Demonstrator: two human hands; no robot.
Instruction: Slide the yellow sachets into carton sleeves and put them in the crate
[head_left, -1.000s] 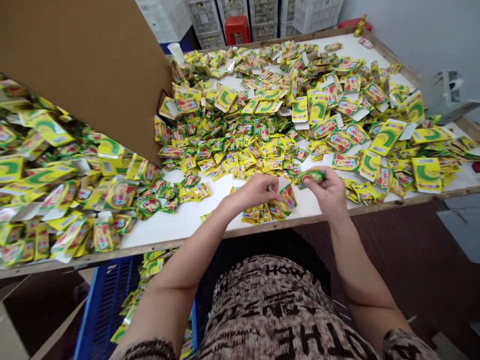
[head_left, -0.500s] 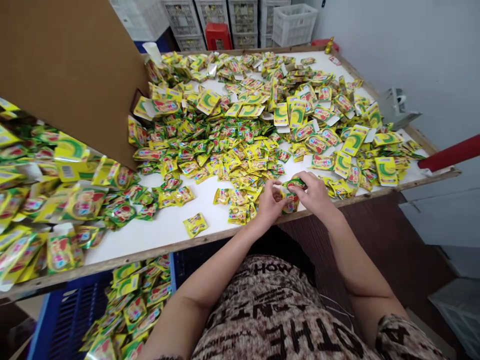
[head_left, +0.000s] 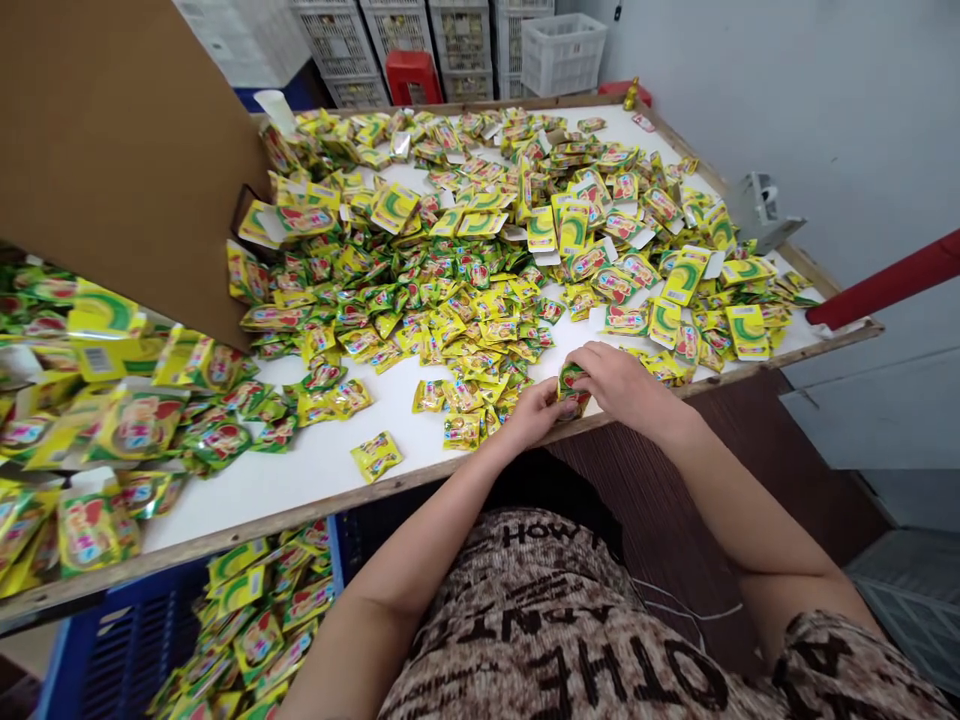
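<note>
At the table's front edge, my right hand [head_left: 616, 388] pinches a small shiny green packet [head_left: 570, 377], its fingers curled over the top. The packet stands tilted upright above a small printed carton [head_left: 576, 404], and I cannot tell how far it is inside. My left hand [head_left: 535, 412] closes on the carton's left side, thumb along the front. Most of the carton is hidden by my fingers. Left of my hands, small yellow packets [head_left: 462, 432] lie in a loose heap, and a single yellow packet [head_left: 377, 456] lies apart on the white table [head_left: 315, 465].
Yellow cartons [head_left: 574, 226] and more packets cover the table's far side. A large cardboard sheet [head_left: 127, 150] stands at left. Below the edge is a blue crate [head_left: 142, 640] of filled cartons. A red pole [head_left: 885, 280] is at right; white crates [head_left: 562, 55] stand behind.
My right hand has brought the green packet down and left, turning it from lying flat to upright over the carton. My left hand stays at the carton. The view has shifted slightly.
</note>
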